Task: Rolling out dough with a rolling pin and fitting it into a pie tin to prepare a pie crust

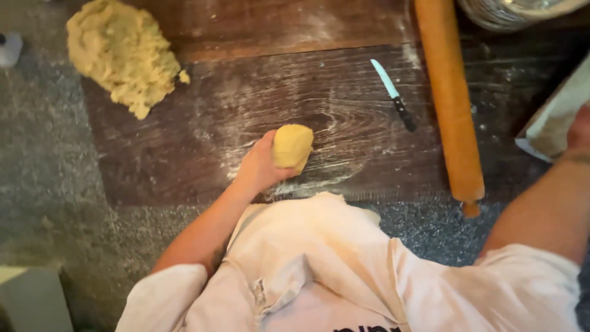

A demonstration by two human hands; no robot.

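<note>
— Dough ball [292,146]: what does it look like from your end?

— Smooth, pale yellow, roughly rounded with a flattish top. It sits on the dark wooden board [184,147], near the front edge, in a patch streaked with flour. My left hand [261,165] is wrapped around its left side, fingers curled behind it, so I am gripping it.

— And your right hand?

— My right hand [579,129] is mostly cut off by the frame's right edge, next to a pale bag [556,117]. I cannot tell whether it is clenched or loose.

— Anything else hard to make out?

— The underside of the ball is hidden by my palm. A big crumbly heap of dough [123,52] lies at the board's far left corner. A small knife [394,96] with a black handle lies beyond the ball, and a wooden rolling pin [452,104] runs up past the top edge. A glass bowl [510,12] is only partly in view at the top right.
</note>
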